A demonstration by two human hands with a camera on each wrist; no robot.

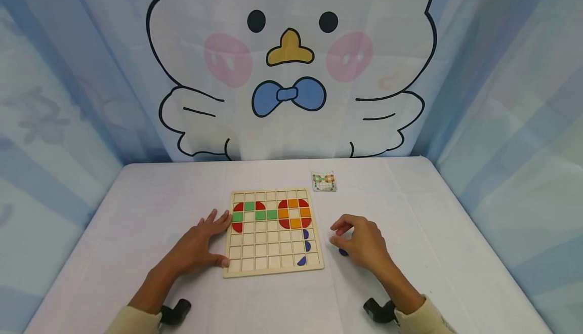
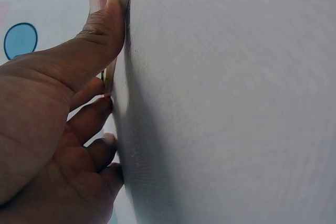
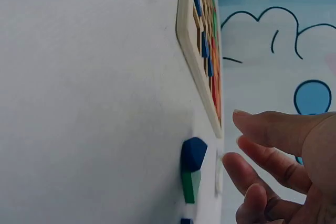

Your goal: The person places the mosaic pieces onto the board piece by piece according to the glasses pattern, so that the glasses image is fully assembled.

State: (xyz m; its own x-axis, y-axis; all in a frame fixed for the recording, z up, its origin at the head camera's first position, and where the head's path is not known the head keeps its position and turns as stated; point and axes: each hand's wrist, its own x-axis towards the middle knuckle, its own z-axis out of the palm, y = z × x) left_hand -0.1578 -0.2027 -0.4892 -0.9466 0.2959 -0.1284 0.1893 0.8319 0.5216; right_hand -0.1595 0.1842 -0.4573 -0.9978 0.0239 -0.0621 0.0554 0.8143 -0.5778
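A wooden grid board (image 1: 266, 272) lies on the table with red, green and orange pieces in its upper squares. Several blue pieces (image 1: 307, 246) sit down its right side. My left hand (image 1: 200, 243) touches the board's left edge, thumb near the lower corner and fingers spread further up. Right of the board, my right hand (image 1: 364, 243) hovers with bent fingers over a loose blue piece (image 1: 343, 252), partly hidden beneath it. In the right wrist view, thumb and fingers are apart with nothing between them; a blue piece (image 3: 193, 153) and a green piece (image 3: 190, 186) lie below.
A small pattern card (image 1: 324, 181) with a coloured grid lies beyond the board's upper right corner. A white cloth covers the table (image 1: 159, 192). Behind it hangs a curtain (image 1: 291, 136) printed with a cartoon bird.
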